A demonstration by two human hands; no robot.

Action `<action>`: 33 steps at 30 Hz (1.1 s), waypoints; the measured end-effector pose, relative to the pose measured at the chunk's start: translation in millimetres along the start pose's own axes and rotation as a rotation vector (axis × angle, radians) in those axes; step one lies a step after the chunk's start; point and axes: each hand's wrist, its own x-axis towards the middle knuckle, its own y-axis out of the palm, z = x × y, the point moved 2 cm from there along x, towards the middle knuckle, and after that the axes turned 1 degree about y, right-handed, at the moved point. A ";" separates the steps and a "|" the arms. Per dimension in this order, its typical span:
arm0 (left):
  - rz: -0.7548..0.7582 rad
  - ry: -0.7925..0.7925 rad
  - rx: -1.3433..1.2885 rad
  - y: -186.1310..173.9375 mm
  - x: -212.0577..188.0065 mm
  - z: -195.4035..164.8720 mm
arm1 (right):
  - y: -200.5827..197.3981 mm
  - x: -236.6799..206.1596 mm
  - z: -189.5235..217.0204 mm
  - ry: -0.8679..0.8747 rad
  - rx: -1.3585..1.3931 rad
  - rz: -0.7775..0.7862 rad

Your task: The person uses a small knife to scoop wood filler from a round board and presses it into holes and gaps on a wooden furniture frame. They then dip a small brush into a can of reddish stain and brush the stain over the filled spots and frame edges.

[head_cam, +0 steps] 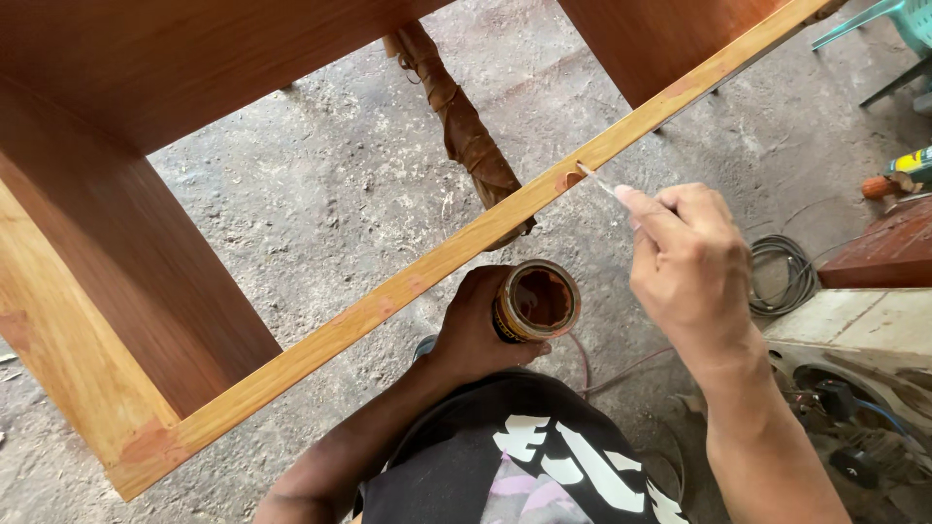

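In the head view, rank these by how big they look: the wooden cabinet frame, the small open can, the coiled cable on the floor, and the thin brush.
1. Wooden cabinet frame, by far the largest.
2. and 3. Coiled cable and small open can look about alike; the can is nearer the camera, so unsure.
4. Thin brush.

A rough grey concrete floor (320,184) fills the middle of the frame. A post wrapped in brown paper (466,126) stands at upper centre. A coiled grey cable (782,277) lies at the right, beside a reddish-brown board (888,247). A turquoise plastic chair (898,29) shows in the upper right corner.
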 end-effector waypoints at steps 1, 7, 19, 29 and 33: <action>0.000 0.000 0.003 0.1 -0.5 1.3 | -0.4 3.0 2.8 -0.011 0.032 0.014; 0.042 -0.038 -0.023 -4.6 -0.9 5.5 | -7.8 10.9 3.8 0.138 0.144 0.130; 0.148 -0.055 -0.030 -6.8 12.9 -3.5 | 5.7 12.0 0.9 0.052 0.380 0.115; 0.077 0.035 -0.036 21.3 48.2 -12.3 | 0.0 -8.8 -44.5 0.139 0.424 0.032; 0.036 0.100 -0.068 49.4 79.0 -25.9 | -24.7 -26.0 -123.5 0.269 0.238 -0.148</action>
